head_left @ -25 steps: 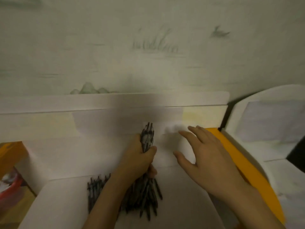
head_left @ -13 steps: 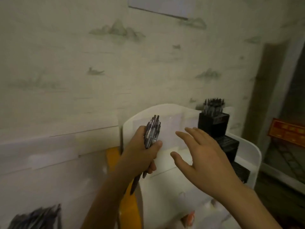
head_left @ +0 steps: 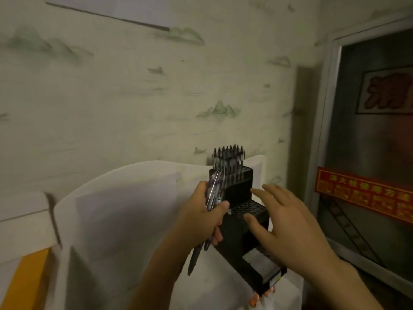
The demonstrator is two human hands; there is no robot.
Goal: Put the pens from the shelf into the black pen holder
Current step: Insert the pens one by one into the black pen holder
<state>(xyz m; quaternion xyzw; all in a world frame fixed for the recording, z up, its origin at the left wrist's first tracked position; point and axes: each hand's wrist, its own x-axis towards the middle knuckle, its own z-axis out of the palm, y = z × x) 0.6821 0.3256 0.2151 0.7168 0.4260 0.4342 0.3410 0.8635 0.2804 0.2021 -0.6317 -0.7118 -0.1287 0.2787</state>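
The left hand (head_left: 201, 218) is gripping a bundle of pens (head_left: 215, 191), holding them roughly upright just left of the black pen holder (head_left: 240, 240). The holder is standing in stepped tiers on a white shelf (head_left: 125, 211), its top tier already filled with pens (head_left: 228, 156) and the next tier showing rows of bare holes. The right hand (head_left: 288, 229) is hovering with fingers spread in front of the holder. A wall with faint green mountain drawings (head_left: 134, 97) is filling the background.

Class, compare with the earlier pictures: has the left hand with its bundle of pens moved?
Yes. The left hand, gripping the pens, has left the shelf's pen pile and now sits beside the black pen holder.
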